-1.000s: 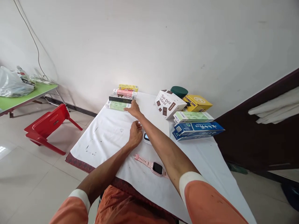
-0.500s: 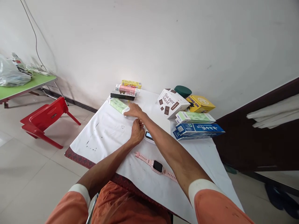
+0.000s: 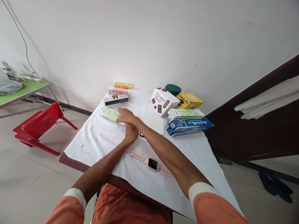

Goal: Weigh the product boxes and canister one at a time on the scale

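Observation:
My right hand (image 3: 127,115) reaches across to the left, its fingers closed around the right end of a slim green-and-white carton (image 3: 109,114). Directly below it, my left hand (image 3: 132,134) rests near that same end; its fingers are hidden behind the right hand and wrist. Beside both hands lies a flat white device with a small display, which looks like a digital scale (image 3: 154,123), partly covered by my right forearm. A pink smartwatch (image 3: 152,164) is stretched out nearer to me, one strap end passing under the right arm.
Behind the held carton are black (image 3: 116,99), pink-and-white (image 3: 120,91) and yellow (image 3: 123,85) boxes. To the right stand a white "Su-per Meal" box (image 3: 163,101), a dark green lid (image 3: 173,89), a yellow box (image 3: 190,100), a green carton (image 3: 185,114) and blue cartons (image 3: 190,124). A red chair (image 3: 44,124) stands left.
My right hand has drawn the green-and-white carton toward me, away from the black box. The left hand's fingers have slipped out of sight under the right wrist. The view has shifted slightly right.

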Demonstrator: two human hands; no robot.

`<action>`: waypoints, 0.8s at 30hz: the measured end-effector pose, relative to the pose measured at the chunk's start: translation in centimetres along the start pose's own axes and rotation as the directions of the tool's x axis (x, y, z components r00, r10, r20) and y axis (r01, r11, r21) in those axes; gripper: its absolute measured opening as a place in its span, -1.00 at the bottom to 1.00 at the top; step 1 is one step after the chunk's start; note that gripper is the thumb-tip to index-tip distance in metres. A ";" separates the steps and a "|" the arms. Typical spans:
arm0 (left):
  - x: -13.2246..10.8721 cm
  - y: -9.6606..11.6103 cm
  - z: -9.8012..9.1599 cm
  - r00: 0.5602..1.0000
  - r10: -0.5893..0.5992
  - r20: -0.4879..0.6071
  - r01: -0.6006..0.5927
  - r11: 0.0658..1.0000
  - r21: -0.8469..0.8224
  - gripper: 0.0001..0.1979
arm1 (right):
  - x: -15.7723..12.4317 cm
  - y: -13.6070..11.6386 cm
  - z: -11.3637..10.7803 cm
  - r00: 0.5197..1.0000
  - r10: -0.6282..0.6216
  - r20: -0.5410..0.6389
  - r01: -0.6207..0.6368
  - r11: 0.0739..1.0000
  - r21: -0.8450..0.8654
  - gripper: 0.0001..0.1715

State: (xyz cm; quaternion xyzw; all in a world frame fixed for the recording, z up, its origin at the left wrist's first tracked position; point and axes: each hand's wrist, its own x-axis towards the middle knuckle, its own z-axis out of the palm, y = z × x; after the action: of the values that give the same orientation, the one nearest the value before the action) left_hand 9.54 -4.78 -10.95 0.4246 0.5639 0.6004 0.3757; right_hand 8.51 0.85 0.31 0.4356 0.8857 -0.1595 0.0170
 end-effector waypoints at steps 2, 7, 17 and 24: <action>-0.1 0.3 -0.3 1.000 -0.029 0.001 0.029 0.998 0.058 -0.83 | -1.0 0.4 -0.5 1.000 -0.024 -0.006 0.025 1.000 0.012 -0.44; -0.2 1.0 -0.5 0.998 -0.053 0.025 0.052 0.997 0.054 -0.65 | -3.8 2.1 -3.0 0.979 -0.083 -0.187 0.107 0.987 0.121 -0.38; 0.2 0.8 -0.5 0.993 -0.113 0.042 0.117 0.987 -0.106 -0.52 | -13.9 12.6 -6.5 0.868 0.120 -0.481 -0.046 0.986 0.163 -0.39; -0.3 1.8 -1.0 0.992 -0.115 0.042 0.119 0.986 -0.116 -0.54 | -15.6 14.5 -2.0 0.868 0.254 -0.426 -0.191 0.964 0.186 -0.39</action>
State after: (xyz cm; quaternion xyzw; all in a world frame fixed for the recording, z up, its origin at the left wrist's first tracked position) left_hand 8.80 -5.58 -9.17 0.3781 0.5447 0.6022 0.4447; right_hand 29.68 -2.26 1.01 0.5598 0.7965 -0.1132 -0.1983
